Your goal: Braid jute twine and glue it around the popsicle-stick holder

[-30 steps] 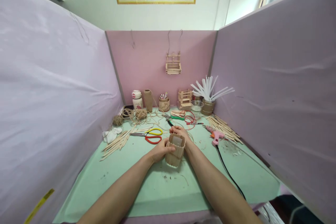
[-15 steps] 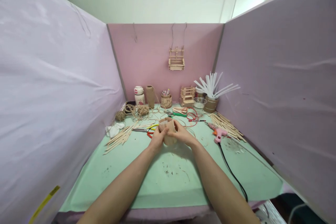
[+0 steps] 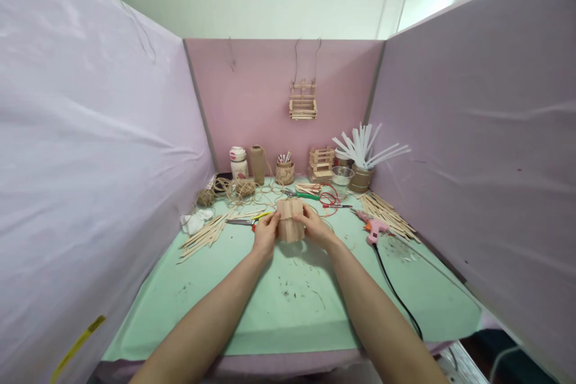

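Between my hands is a small cup-shaped holder [image 3: 291, 230], its side lined with upright flat wooden sticks and a thin line of what looks like twine around the middle. My left hand [image 3: 266, 235] grips its left edge with thumb and fingers. On the opposite edge my right hand [image 3: 315, 229] holds it, thumb across the front. The holder's opening does not show now. Scissors [image 3: 240, 222] with yellow and red handles nearby lie left of my left hand, partly covered by it. Green-handled pliers [image 3: 308, 195] rest behind the holder.
Loose wooden sticks lie at left [image 3: 207, 237] and right. A pink glue gun [image 3: 375, 228] with a black cord [image 3: 396, 291] sits right of my hands. Tangled twine [image 3: 236, 191], a jar [image 3: 239, 163] and a pot of white strips [image 3: 361, 179] stand along the back.
The holder has been tipped so its slatted side faces me, and its open top no longer shows. My hands have moved apart to its two edges.
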`<action>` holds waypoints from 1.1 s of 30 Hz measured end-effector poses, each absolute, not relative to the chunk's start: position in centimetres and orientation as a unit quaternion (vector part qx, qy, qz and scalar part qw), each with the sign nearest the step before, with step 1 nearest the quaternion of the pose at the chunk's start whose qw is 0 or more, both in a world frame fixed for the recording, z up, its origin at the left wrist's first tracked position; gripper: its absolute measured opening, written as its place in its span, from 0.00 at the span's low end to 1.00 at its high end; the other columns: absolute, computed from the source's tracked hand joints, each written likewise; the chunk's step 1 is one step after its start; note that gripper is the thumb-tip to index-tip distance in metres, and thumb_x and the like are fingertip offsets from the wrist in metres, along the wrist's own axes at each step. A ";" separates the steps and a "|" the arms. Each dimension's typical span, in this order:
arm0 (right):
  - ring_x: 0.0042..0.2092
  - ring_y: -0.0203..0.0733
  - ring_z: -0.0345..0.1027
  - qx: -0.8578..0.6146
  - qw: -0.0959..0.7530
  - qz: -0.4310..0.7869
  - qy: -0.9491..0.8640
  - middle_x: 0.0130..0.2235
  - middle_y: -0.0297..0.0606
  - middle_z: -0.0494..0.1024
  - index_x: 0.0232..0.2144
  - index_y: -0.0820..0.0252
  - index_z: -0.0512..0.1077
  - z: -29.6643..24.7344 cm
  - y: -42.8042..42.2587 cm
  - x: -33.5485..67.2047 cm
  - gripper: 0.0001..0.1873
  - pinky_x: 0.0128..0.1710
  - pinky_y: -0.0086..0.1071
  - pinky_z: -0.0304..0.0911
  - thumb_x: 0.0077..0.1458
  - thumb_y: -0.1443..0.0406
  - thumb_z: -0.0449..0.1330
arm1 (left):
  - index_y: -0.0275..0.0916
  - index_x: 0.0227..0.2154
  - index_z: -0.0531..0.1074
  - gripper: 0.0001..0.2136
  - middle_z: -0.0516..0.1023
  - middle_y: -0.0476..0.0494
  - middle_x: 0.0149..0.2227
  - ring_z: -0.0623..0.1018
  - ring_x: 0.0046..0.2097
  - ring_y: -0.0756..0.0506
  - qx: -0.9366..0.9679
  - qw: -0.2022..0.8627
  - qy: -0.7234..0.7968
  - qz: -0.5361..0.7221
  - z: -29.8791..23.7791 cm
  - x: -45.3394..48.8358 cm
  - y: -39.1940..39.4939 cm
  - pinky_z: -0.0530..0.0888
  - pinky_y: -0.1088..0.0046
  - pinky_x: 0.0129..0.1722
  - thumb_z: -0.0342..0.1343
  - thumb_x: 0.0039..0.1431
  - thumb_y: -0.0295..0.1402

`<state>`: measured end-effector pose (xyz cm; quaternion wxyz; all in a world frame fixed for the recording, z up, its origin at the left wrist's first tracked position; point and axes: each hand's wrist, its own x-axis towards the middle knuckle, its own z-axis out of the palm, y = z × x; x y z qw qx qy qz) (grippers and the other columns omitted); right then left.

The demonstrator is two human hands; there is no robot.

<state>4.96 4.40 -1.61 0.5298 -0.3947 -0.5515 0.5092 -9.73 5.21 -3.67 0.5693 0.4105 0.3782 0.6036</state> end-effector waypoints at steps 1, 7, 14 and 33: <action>0.51 0.47 0.66 -0.407 0.530 0.498 -0.553 0.51 0.41 0.73 0.49 0.55 0.66 -1.7 4.3 4.7 0.29 0.50 0.41 0.62 0.44 0.56 0.64 | 0.35 0.36 0.77 0.21 0.79 0.42 0.36 0.75 0.37 0.46 0.411 0.550 0.394 0.611 -3.9 -9.7 5.3 0.70 0.71 0.38 0.64 0.43 0.46; 0.48 0.47 0.68 -0.450 0.539 0.450 -0.552 0.49 0.43 0.74 0.49 0.58 0.65 -2.1 4.4 4.0 0.34 0.47 0.39 0.64 0.39 0.55 0.67 | 0.35 0.38 0.76 0.20 0.79 0.40 0.39 0.75 0.39 0.46 0.421 0.512 0.416 0.623 -3.9 -10.0 5.5 0.71 0.70 0.40 0.64 0.42 0.43; 0.49 0.49 0.68 -0.414 0.578 0.480 -0.513 0.47 0.42 0.75 0.48 0.56 0.67 -2.8 5.4 5.2 0.29 0.49 0.41 0.64 0.42 0.56 0.65 | 0.37 0.37 0.76 0.19 0.78 0.40 0.41 0.76 0.40 0.46 0.456 0.517 0.386 0.613 -3.0 -10.4 5.3 0.71 0.66 0.44 0.66 0.39 0.36; 0.51 0.48 0.67 -0.394 0.566 0.478 -0.544 0.50 0.41 0.73 0.51 0.56 0.63 -2.4 5.1 5.4 0.33 0.51 0.42 0.62 0.42 0.54 0.66 | 0.39 0.49 0.70 0.27 0.80 0.42 0.38 0.77 0.45 0.43 0.448 0.499 0.364 0.646 -1.5 -10.1 4.0 0.71 0.64 0.45 0.64 0.42 0.33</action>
